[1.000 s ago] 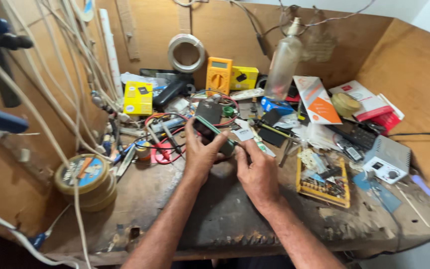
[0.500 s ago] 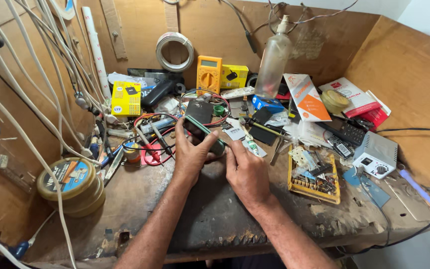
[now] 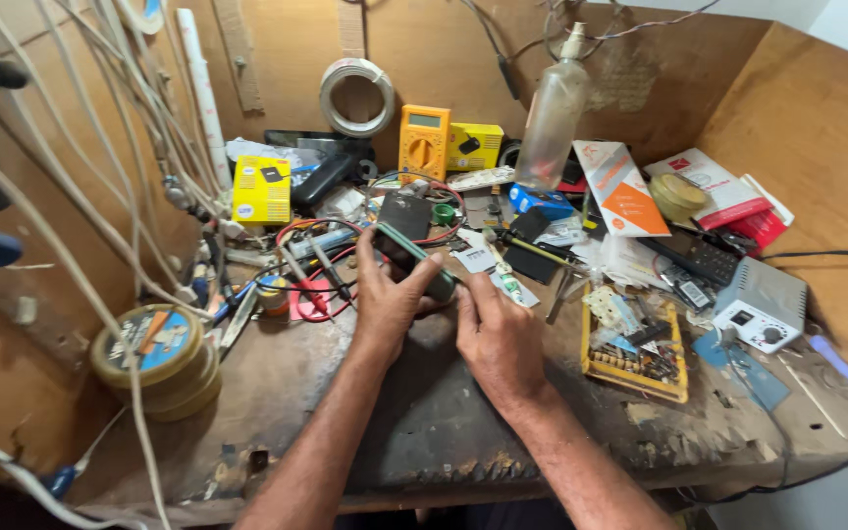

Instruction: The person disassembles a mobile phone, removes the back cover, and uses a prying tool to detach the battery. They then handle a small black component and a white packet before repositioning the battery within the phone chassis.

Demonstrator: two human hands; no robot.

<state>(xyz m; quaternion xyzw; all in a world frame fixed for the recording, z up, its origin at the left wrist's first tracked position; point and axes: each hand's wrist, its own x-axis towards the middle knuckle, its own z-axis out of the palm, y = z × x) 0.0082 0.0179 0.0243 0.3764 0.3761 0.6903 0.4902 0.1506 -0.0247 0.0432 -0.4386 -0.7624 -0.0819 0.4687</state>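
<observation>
— Where is the phone [image 3: 412, 257] you're working on?

— In your left hand [image 3: 390, 294], lifted just above the bench [image 3: 424, 432], near the middle of the clutter. Your fingers curl round its far edge and your thumb sits on the near side, so the hand is closed on it.

— Which way does it lie?

— Its long axis runs from far-left to near-right, with the near-right end dipping toward your right hand [image 3: 496, 339]. One long edge (greenish) faces you.

— And your right hand?

— It rests just right of the phone, fingers bunched narrow at the phone's lower end. Whether they pinch a tool there, you cannot tell.

— What sits around you?

— A yellow multimeter [image 3: 424, 143] stands at the far wall, a clear bottle [image 3: 552, 118] to its right. Red leads [image 3: 311, 270] loop just left of your left hand. A yellow tray [image 3: 640, 348] of small parts lies to the right, and a round tin [image 3: 154, 353] sits well left.
</observation>
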